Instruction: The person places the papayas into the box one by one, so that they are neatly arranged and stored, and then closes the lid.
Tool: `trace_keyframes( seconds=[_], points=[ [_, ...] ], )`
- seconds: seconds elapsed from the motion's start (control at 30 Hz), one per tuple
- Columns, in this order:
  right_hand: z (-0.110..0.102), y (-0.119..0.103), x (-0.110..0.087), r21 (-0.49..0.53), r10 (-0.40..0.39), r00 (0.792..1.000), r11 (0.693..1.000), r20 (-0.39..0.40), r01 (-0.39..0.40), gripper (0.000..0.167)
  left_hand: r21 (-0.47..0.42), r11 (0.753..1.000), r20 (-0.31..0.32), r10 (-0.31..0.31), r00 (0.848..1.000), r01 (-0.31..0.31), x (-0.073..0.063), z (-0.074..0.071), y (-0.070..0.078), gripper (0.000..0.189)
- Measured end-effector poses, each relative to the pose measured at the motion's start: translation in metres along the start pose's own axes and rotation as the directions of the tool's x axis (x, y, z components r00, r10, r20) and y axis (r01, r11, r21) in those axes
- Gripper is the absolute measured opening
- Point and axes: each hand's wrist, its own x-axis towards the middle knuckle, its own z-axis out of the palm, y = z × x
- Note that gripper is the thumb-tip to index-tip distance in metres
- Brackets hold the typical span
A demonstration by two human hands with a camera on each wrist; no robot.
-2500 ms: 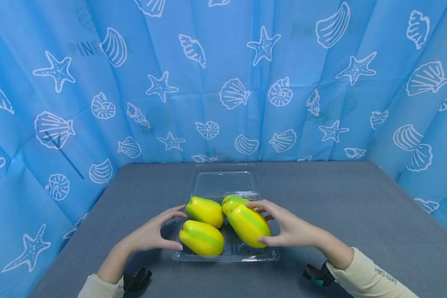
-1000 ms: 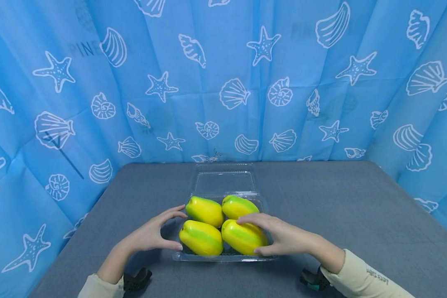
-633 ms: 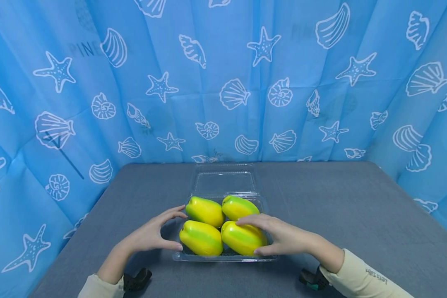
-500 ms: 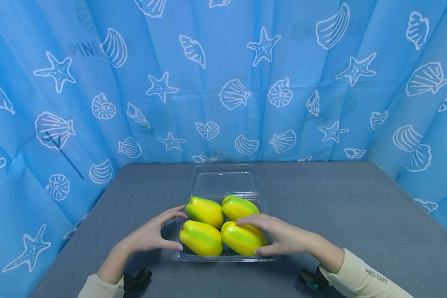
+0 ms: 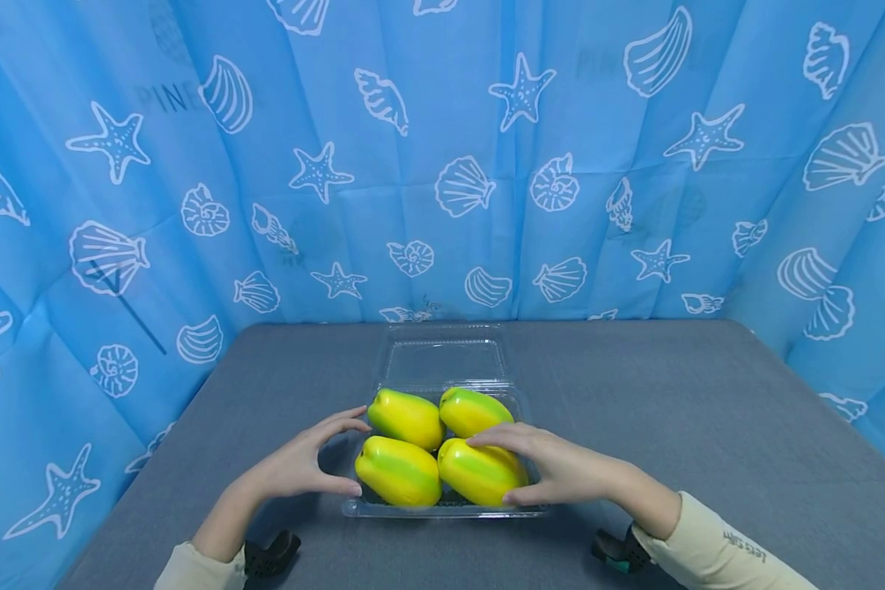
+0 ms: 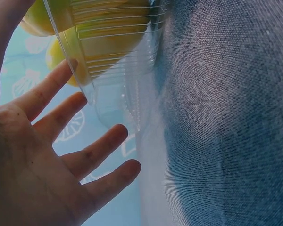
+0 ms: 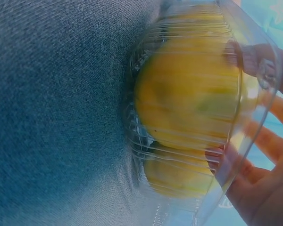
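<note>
Several yellow papayas with green streaks, among them the back left papaya (image 5: 407, 419) and front left papaya (image 5: 398, 471), lie in a clear plastic clamshell box (image 5: 450, 512). My right hand (image 5: 553, 467) holds the front right papaya (image 5: 479, 474), thumb at its near side and fingers over its top. Through the box wall in the right wrist view, fingertips (image 7: 214, 157) show against the fruit. My left hand (image 5: 310, 459) is at the box's left side with fingers spread. In the left wrist view, its fingertips (image 6: 78, 100) are at the box rim, gripping nothing.
The box's lid (image 5: 446, 360) is folded back flat toward the rear of the grey cloth-covered table (image 5: 634, 393). Behind and at both sides hangs a blue curtain (image 5: 457, 106) with white shells and starfish.
My right hand has lowered the front right papaya from a tilted position over the back one into the box's front right. Over the last half second nothing moves; the left hand stays put.
</note>
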Motion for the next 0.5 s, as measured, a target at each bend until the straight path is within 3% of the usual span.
trace_keyframes(
  seconds=[0.27, 0.5],
  points=[
    [-0.003, 0.001, -0.001, 0.021, -0.025, 0.999, 0.999, -0.028, 0.025, 0.056, 0.005, 1.0, 0.004, -0.005, 1.0, 0.005, 0.001, 0.0, -0.001, 0.065],
    [-0.017, 0.008, -0.002, 0.034, -0.011, 0.984, 0.999, -0.178, 0.017, 0.041, -0.011, 1.0, 0.006, -0.02, 1.0, 0.02, 0.0, -0.005, 0.001, 0.067]
  ],
)
